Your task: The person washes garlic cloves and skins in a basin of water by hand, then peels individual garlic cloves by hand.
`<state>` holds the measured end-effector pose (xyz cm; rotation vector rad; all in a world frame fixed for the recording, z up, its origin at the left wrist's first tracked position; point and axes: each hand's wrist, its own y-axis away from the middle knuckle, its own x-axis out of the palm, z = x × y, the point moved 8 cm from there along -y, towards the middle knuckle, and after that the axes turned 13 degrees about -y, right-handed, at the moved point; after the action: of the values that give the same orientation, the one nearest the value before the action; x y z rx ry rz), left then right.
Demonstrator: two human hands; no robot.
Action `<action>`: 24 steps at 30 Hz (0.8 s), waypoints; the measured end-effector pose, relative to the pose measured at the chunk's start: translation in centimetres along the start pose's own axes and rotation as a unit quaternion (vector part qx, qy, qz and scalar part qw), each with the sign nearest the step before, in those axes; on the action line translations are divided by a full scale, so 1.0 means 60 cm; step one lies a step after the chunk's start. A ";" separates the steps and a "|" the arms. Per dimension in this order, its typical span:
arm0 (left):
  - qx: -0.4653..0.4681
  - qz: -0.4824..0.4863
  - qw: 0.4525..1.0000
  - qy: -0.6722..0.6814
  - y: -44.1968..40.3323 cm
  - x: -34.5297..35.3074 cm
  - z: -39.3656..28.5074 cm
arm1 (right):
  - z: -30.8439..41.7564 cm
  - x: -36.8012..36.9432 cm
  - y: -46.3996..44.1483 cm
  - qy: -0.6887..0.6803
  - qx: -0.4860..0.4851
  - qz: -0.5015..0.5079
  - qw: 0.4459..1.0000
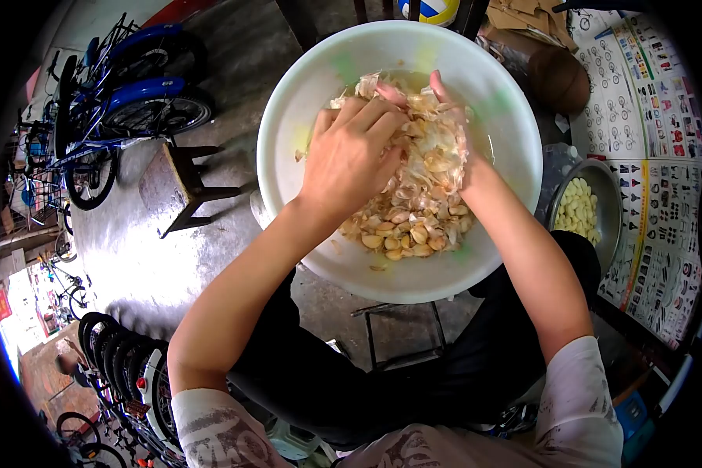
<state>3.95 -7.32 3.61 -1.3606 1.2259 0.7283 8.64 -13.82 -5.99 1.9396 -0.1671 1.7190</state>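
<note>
The work looks part-way along. Smooth, pale peeled garlic cloves (577,207) lie in a round grey metal bowl (618,210) at the right of the frame, and these seem to be the finished share. The unfinished share is in the wide, round white plastic basin (288,86) at upper centre: tan, unpeeled garlic cloves (420,234) gather in its lower part, with loose skins among them and a little yellowish liquid near its upper right wall. Above these cloves is a thick clump of papery, cream-brown garlic skins (437,148); how many cloves it hides cannot be told.

Both hands are inside the basin. The right hand (476,171) has a cupped grip, holding the clump from its right side. The left hand (347,152) lies palm down against the clump's left side, fingers bent; whether its grip closes on anything cannot be told, as its fingertips are partly hidden.
</note>
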 end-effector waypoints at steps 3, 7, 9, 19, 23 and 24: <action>-0.024 0.021 1.000 -0.002 -0.007 0.000 0.001 | -0.001 -0.001 -0.001 -0.002 -0.006 -0.010 1.000; -0.057 -0.031 0.994 0.083 -0.013 0.001 0.020 | 0.008 -0.004 -0.007 0.033 -0.019 0.011 0.999; -0.077 -0.021 0.984 0.159 -0.016 0.006 0.036 | 0.006 0.003 -0.001 0.024 -0.026 -0.007 0.999; -0.024 0.034 0.998 0.045 -0.010 -0.007 0.023 | 0.000 -0.001 0.002 0.036 -0.012 -0.023 0.999; -0.020 0.024 0.999 0.044 -0.012 -0.010 0.025 | -0.001 -0.014 -0.007 0.026 0.002 -0.025 0.999; -0.004 0.017 0.999 0.041 -0.012 -0.013 0.023 | -0.005 -0.009 -0.006 0.004 0.008 -0.021 1.000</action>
<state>4.72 -5.92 4.28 -1.3906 1.3145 0.7068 8.45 -13.53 -6.60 1.9332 -0.1099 1.7070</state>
